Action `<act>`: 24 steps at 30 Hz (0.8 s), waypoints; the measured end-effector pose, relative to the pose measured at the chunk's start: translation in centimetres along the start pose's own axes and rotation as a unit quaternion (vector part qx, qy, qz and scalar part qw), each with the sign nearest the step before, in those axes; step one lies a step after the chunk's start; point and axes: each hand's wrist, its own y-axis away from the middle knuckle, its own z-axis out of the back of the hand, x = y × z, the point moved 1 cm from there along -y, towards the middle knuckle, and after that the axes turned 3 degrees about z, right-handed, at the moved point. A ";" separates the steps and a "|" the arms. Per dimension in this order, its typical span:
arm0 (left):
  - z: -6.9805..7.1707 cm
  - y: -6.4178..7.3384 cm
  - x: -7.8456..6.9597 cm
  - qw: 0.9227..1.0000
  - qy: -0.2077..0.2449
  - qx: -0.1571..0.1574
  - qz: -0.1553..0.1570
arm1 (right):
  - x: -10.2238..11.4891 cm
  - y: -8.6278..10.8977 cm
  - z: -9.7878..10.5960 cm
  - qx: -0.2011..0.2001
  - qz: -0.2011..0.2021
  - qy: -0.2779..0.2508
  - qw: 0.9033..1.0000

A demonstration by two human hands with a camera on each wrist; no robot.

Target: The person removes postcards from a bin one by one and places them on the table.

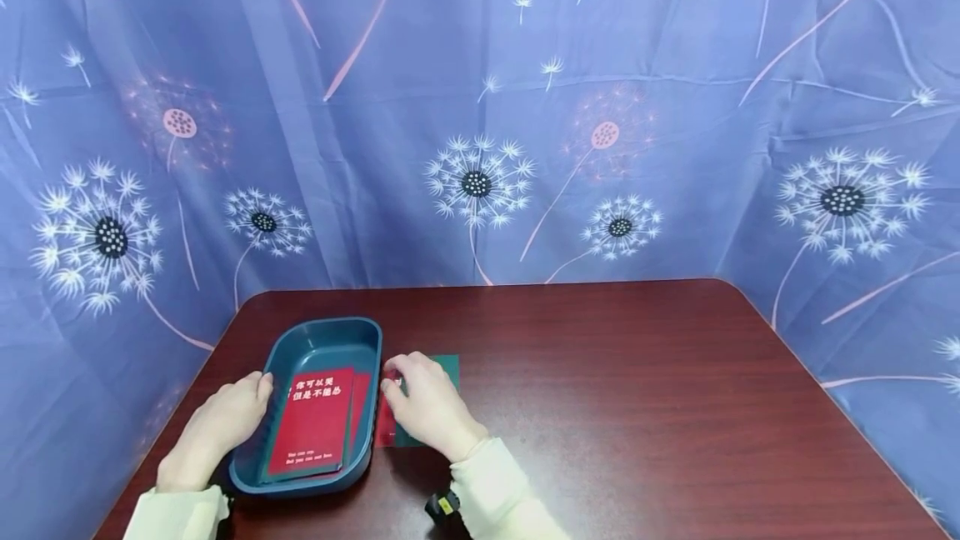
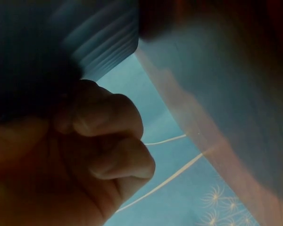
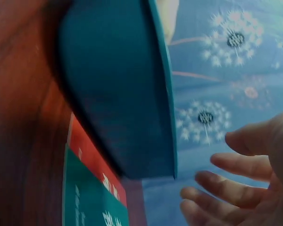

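A blue-green plastic tray [image 1: 371, 432] stands at the left of the table. In it lie red notebooks [image 1: 311, 423] with white lettering, one stacked over another, a dark green edge showing. My left hand [image 1: 225, 415] grips the tray's left rim; the left wrist view shows its fingers [image 2: 118, 113] curled against the ribbed outer wall. To the right of the tray, a green notebook [image 3: 87, 193] and a red notebook [image 3: 87, 146] lie overlapping on the table. Over them is my right hand [image 1: 427, 398], its fingers spread and holding nothing, partly hiding both in the head view.
The dark red-brown wooden table [image 1: 637, 407] extends to the right, with rounded far corners. A blue curtain [image 1: 525, 65] with dandelion prints hangs behind and at both sides. Near my right sleeve shows a small black device [image 1: 442, 507] with a yellow mark.
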 end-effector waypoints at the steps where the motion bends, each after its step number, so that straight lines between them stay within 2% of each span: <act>1: 0.0 0.0 0.0 1.000 -0.001 0.002 0.000 | 0.3 0.1 -0.3 -0.001 0.009 0.007 1.000; 7: 0.5 0.3 0.0 1.000 -0.004 -0.018 -0.007 | 2.9 0.1 -2.4 -0.011 0.079 0.068 0.995; 10: 0.3 0.3 0.0 1.000 -0.005 -0.025 -0.009 | 4.0 0.1 -3.2 0.005 0.098 0.086 0.991; 13: 0.0 0.2 0.0 1.000 -0.005 -0.018 -0.007 | 4.6 0.0 -3.7 0.030 0.109 0.116 0.987; 19: 0.1 0.2 0.1 1.000 -0.011 -0.013 -0.002 | 5.4 -1.8 -4.9 0.060 0.127 0.222 0.965; 24: -0.1 0.1 -0.1 1.000 -0.009 -0.018 -0.003 | 5.1 -2.9 -6.3 0.099 0.095 0.313 0.940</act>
